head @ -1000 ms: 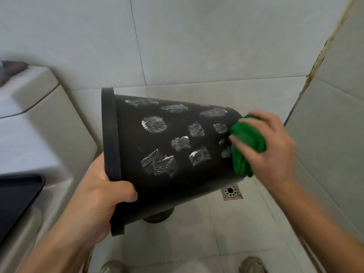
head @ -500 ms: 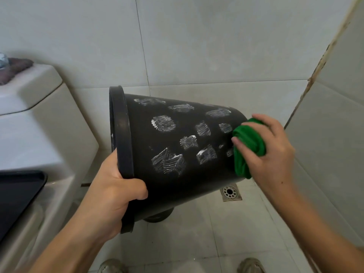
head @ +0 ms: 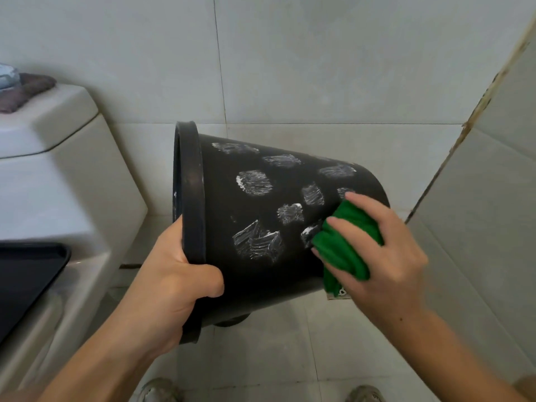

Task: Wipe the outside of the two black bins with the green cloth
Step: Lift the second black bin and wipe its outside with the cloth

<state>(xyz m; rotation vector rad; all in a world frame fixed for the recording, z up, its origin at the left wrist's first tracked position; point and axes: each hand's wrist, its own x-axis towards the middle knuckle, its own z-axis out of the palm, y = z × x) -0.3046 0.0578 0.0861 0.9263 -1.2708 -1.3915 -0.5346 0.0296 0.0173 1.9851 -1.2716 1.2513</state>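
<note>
Now the left hand (head: 171,274) grips the tipped black bin (head: 261,227) by its rim, right hand (head: 383,256) clutching the green cloth (head: 345,250) against its side.

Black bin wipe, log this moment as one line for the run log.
left hand grips black bin rim | right hand presses green cloth on bin side | white smears remain

Left hand (head: 174,274) curled in a grip, thumb on top; right hand (head: 385,256) clutching, fingers bent.
</note>
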